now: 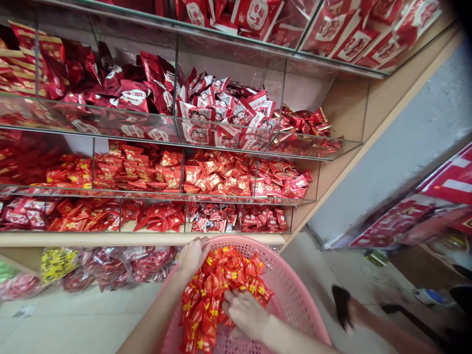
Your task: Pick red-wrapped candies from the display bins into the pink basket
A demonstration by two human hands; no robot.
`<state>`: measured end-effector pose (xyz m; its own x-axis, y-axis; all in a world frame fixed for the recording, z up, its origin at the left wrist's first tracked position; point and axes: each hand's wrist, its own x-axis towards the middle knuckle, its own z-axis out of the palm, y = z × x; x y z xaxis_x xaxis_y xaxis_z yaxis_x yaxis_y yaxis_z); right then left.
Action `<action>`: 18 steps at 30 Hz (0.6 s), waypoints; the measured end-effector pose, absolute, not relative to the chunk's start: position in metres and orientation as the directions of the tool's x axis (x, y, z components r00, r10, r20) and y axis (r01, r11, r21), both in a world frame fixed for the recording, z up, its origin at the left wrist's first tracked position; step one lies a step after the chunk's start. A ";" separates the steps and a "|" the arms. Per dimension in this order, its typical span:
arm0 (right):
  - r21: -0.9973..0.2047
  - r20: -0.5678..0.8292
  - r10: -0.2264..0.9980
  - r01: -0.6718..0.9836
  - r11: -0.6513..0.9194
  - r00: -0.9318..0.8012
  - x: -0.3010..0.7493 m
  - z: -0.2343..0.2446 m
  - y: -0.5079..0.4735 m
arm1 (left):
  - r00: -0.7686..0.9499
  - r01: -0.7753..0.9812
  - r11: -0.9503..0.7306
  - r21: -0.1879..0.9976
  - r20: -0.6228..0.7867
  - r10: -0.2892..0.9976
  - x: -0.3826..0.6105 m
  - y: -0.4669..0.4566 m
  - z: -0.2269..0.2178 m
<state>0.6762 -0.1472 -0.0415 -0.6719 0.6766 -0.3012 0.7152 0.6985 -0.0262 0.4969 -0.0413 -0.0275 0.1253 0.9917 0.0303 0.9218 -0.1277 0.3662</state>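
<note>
A round pink plastic basket (300,295) with perforated walls stands below the shelf unit. Inside it lies a heap of red wrapped candies (217,282) with yellow print, mostly on the left side. My left hand (193,256) grips the basket's rim at the far left, beside the heap. Over the middle of the basket, my right hand (246,313) reaches into the candies, its fingers apart and their tips touching the wrappers. Some of its fingers are partly hidden and slightly blurred.
Glass-fronted shelves (236,197) hold red candies and packets in divided compartments. Below them, clear bags of wrapped sweets (106,268) lie on the tiled floor (81,324). At right, another person's leg and dark shoe (341,306) show near red printed packages (394,219).
</note>
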 end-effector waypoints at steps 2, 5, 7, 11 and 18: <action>0.029 -0.276 0.685 0.706 0.708 -0.675 0.672 -0.046 -0.151 | 0.127 0.921 -0.129 0.367 0.028 0.991 0.496 -0.042 -0.027; 0.040 -0.267 0.680 0.697 0.715 -0.683 0.671 -0.043 -0.152 | 0.115 0.928 -0.110 0.356 0.006 0.993 0.496 -0.043 -0.025; 0.004 -0.288 0.674 0.703 0.711 -0.680 0.673 -0.039 -0.150 | 0.118 0.931 -0.111 0.347 0.001 0.993 0.496 -0.043 -0.024; -0.041 -0.311 0.676 0.720 0.693 -0.669 0.677 -0.035 -0.146 | 0.130 0.931 -0.123 0.343 0.002 0.991 0.498 -0.043 -0.023; -0.140 -0.396 0.642 0.734 0.664 -0.656 0.681 -0.031 -0.142 | 0.132 0.936 -0.124 0.328 -0.003 0.991 0.499 -0.041 -0.022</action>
